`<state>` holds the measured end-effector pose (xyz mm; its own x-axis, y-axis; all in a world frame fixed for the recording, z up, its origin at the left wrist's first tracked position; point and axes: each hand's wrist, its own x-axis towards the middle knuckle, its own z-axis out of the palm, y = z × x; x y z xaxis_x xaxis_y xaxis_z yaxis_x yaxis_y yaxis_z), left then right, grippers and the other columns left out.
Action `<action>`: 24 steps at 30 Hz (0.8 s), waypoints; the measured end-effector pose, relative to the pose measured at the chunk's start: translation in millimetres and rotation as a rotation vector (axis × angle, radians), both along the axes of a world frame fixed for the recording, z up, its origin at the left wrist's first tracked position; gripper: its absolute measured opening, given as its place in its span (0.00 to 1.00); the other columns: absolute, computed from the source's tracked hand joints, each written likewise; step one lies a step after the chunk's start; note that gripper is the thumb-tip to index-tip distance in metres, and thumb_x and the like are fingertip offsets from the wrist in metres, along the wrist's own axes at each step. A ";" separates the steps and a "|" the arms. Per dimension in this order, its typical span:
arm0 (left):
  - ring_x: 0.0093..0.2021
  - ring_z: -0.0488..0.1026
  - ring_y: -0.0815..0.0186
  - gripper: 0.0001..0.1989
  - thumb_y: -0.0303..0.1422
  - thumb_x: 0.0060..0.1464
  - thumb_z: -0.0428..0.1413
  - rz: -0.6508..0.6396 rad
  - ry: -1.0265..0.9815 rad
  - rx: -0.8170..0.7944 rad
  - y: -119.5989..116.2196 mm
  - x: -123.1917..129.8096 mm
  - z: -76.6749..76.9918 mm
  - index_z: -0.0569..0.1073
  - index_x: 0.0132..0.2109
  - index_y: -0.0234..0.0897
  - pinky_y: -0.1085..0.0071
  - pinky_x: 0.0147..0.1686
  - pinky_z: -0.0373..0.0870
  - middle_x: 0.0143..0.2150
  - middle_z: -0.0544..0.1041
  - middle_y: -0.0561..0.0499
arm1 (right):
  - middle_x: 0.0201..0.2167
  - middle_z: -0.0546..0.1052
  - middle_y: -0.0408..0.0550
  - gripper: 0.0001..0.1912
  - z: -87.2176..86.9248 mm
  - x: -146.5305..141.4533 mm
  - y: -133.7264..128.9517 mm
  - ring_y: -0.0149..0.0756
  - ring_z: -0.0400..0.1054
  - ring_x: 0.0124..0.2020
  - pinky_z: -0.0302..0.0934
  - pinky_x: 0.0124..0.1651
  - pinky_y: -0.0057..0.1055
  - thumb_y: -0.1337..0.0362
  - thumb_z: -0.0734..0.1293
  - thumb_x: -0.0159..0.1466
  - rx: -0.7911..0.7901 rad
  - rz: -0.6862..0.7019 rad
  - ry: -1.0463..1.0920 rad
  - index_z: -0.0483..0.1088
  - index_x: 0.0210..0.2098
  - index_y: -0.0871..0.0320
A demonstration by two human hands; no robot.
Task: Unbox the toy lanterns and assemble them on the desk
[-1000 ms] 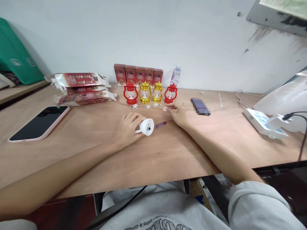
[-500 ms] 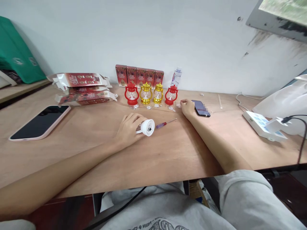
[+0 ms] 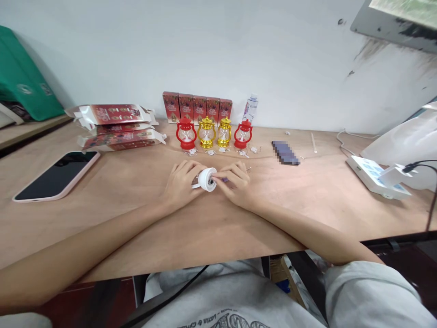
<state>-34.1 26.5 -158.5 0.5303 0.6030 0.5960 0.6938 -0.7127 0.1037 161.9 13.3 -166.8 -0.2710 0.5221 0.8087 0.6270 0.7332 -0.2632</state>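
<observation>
My left hand [image 3: 180,186] is wrapped round a small white lantern [image 3: 205,180], laid on its side with its round base turned to the right. A dark part shows inside the open base. My right hand [image 3: 238,186] has thumb and fingers pinched at that base; whatever they hold is too small or hidden to name. Beneath the right hand lies a screwdriver [image 3: 224,179], mostly covered, with a bit of purple handle showing and its tip poking out beyond the knuckles. Behind the hands stand red lanterns [image 3: 186,135] and gold lanterns [image 3: 206,134] in a row.
Small metal and white pieces [image 3: 211,153] lie before the lanterns. Red boxes [image 3: 193,109] and a bottle [image 3: 251,108] stand against the wall. Opened cartons [image 3: 119,136] and a phone [image 3: 58,176] are at left; a dark phone [image 3: 286,153] and a power strip [image 3: 375,175] at right.
My right hand has come left and nearer from beside the dark phone to the lantern's base, now covering most of the screwdriver. My left hand keeps its hold on the lantern.
</observation>
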 end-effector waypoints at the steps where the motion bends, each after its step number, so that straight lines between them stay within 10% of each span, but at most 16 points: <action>1: 0.45 0.69 0.59 0.13 0.39 0.58 0.54 0.003 0.001 0.003 0.1 0.1 0.2 0.70 0.47 0.38 0.64 0.41 0.60 0.45 0.74 0.48 | 0.30 0.76 0.46 0.07 0.6 -0.9 -0.9 0.38 0.65 0.35 0.57 0.40 0.39 0.62 0.65 0.64 -0.012 -0.005 -0.009 0.75 0.33 0.51; 24: 0.44 0.69 0.59 0.13 0.41 0.57 0.55 0.032 0.020 0.016 1.9 2.3 -1.5 0.71 0.45 0.38 0.63 0.39 0.60 0.44 0.75 0.47 | 0.26 0.74 0.44 0.07 0.6 -0.7 -0.8 0.35 0.64 0.31 0.53 0.36 0.36 0.65 0.64 0.63 0.116 0.028 -0.107 0.68 0.28 0.54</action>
